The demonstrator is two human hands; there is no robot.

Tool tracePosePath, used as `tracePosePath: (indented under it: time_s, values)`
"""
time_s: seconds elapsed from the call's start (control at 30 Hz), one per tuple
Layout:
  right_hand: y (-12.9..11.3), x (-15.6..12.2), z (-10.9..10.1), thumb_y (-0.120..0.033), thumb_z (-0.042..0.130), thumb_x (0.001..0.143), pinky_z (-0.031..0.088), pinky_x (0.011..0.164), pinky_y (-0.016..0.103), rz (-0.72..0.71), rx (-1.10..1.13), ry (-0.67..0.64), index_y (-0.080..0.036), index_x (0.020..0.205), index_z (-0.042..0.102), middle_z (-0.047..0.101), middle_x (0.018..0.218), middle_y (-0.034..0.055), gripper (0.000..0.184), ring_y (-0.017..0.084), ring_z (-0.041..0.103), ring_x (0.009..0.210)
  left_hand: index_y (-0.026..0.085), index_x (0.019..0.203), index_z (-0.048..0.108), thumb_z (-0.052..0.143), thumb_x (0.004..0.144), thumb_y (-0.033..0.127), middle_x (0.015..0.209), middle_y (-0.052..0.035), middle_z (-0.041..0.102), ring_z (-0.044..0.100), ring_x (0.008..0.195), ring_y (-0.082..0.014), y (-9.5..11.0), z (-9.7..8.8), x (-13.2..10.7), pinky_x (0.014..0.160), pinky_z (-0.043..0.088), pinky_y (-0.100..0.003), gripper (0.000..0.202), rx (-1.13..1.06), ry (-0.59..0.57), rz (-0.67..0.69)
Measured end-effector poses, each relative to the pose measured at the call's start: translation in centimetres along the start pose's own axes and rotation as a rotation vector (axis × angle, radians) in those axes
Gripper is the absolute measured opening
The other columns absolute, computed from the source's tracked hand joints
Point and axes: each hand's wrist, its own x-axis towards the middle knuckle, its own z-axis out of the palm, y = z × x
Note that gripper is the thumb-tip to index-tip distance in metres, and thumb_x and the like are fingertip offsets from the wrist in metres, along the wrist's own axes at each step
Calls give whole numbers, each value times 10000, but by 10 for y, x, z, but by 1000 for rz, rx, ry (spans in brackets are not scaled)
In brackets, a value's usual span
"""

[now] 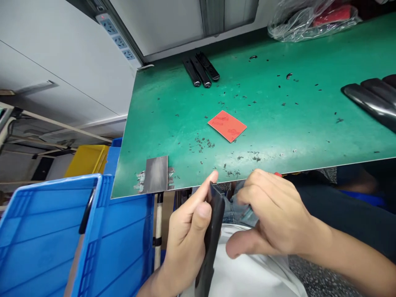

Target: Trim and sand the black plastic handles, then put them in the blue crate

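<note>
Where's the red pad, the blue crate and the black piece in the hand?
Red pad (227,126), head view, its middle.
Blue crate (117,231), head view, side wall.
Black piece (213,235), head view, its middle.

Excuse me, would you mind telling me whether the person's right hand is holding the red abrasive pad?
No, the red abrasive pad lies on the green work mat, well away from the right hand, which is beside the black piece.

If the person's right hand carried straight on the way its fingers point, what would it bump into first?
The right hand would most likely meet the black strip held in the left hand. Its fingertips look very close to the strip already, though depth is hard to judge from this view.
</note>
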Motion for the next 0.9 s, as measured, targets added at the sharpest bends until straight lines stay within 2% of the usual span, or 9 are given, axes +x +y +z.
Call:
tracePosePath:
  time_s: [0.1,0.17,0.43,0.6,0.77,0.9]
  values:
    - [3,9,-1,-774,374,1014,313,558,337,-36,-109,-15,-204,688,558,488,629,4,682,164,426,595,372,1475,629,535,1080,451,1498,44,667,604,1418,-233,-1,-3,-2,1242,433,-366,414,29,-72,46]
    - [4,14,-3,-785,363,1011,300,550,329,-50,-163,-18,-205,667,559,464,622,-3,703,159,400,584,414,1470,624,535,1086,422,1509,86,652,605,1414,-194,-1,-3,-3,1219,447,-306,394,37,-80,65]
    - [4,18,-4,-792,336,1012,281,537,331,-53,-253,-4,-214,611,542,433,603,-2,732,162,345,575,484,1414,658,551,1083,414,1479,161,663,617,1387,-115,2,-2,-1,1159,453,-181,354,54,-71,81]
    - [4,14,-2,-774,293,1028,264,527,335,-58,-316,-24,-222,599,519,406,594,-11,735,157,314,557,450,1440,647,548,1084,416,1475,119,678,621,1386,-149,0,-3,-2,1186,448,-232,371,66,-66,54]
    - [4,17,-4,-773,287,1030,279,533,325,-55,-299,27,-217,605,525,418,603,-6,739,156,322,569,440,1425,664,549,1085,405,1485,120,669,614,1397,-157,2,-3,-1,1185,453,-236,360,58,-82,63]
    - [5,20,-6,-800,333,1010,274,534,317,-62,-305,5,-219,609,520,410,599,-14,730,151,323,568,400,1443,656,538,1088,403,1488,78,671,619,1398,-209,3,-5,-1,1221,448,-330,374,61,-109,53]
